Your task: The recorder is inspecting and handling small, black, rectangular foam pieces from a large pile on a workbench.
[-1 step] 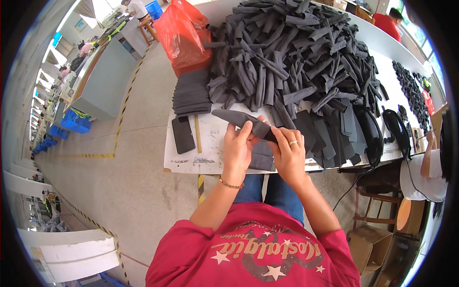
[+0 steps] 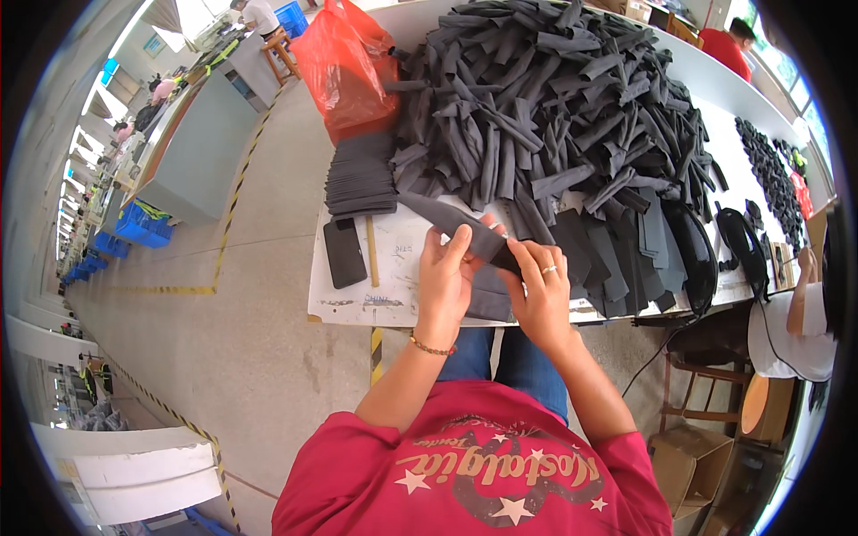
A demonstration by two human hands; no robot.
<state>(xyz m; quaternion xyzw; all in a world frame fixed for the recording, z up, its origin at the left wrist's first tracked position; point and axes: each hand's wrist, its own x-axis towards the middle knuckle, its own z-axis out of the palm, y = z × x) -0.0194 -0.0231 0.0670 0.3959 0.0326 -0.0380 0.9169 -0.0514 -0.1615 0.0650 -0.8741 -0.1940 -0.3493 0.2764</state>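
Between my two hands is a dark grey fabric strip, slanting from upper left to lower right above the table's front part. My left hand pinches it near the middle, thumb on top. The right hand, with a ring on one finger, grips its lower right end, which looks folded or tube-like. Below the hands, a flat dark grey fabric piece lies at the table edge, partly hidden. Beyond them rises a large heap of dark grey fabric strips.
A neat stack of grey fabric pieces, a black phone and a wooden stick lie on the white table at left. Behind stands a red plastic bag. Flat dark pieces and black curved items lie right.
The fabric strip's free left end has turned slightly and now looks flatter and narrower. Both hands keep nearly the same place and grip.
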